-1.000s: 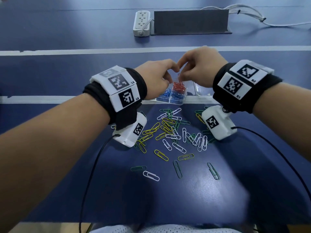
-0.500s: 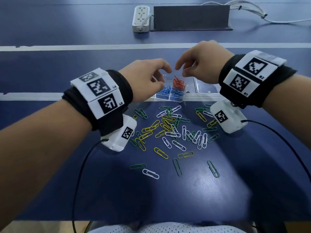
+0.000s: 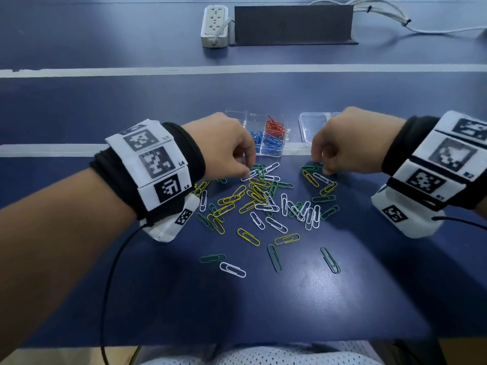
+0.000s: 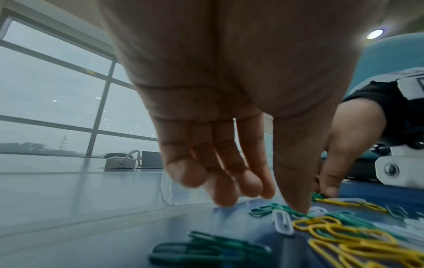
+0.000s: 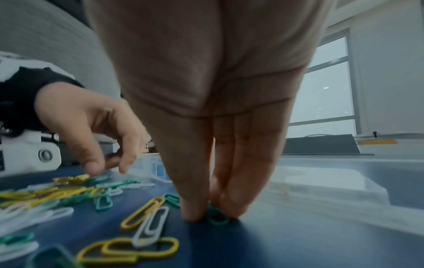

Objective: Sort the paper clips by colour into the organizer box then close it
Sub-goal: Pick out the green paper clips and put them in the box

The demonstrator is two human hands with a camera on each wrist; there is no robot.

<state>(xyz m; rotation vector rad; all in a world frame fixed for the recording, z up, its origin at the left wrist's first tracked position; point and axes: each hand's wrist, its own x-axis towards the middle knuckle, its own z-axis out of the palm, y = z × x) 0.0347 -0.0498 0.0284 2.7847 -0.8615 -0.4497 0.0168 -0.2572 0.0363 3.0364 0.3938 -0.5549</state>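
Observation:
The clear organizer box [image 3: 238, 117] stands open behind the pile, with red clips [image 3: 275, 126] in one compartment and blue clips [image 3: 266, 142] in others. Loose green, yellow and white paper clips [image 3: 259, 196] lie scattered on the blue table. My left hand [image 3: 249, 170] is down at the pile's far left edge. Its thumb [image 4: 296, 195] touches a green clip [image 4: 285, 209], and its fingers hang loose and apart from the thumb. At the pile's far right, my right hand [image 3: 325, 170] pinches a green clip [image 5: 216, 218] between thumb and fingertips, against the table.
The box's clear lid [image 3: 315, 125] lies hinged open to its right, beside my right hand. A white power strip [image 3: 214, 25], a dark panel [image 3: 292, 23] and white cables [image 3: 395, 21] sit at the far side. The table's near edge [image 3: 237, 345] is at my lap.
Both hands left the spot above the red compartment, spread apart and came down to the loose pile. The right hand now pinches a green clip.

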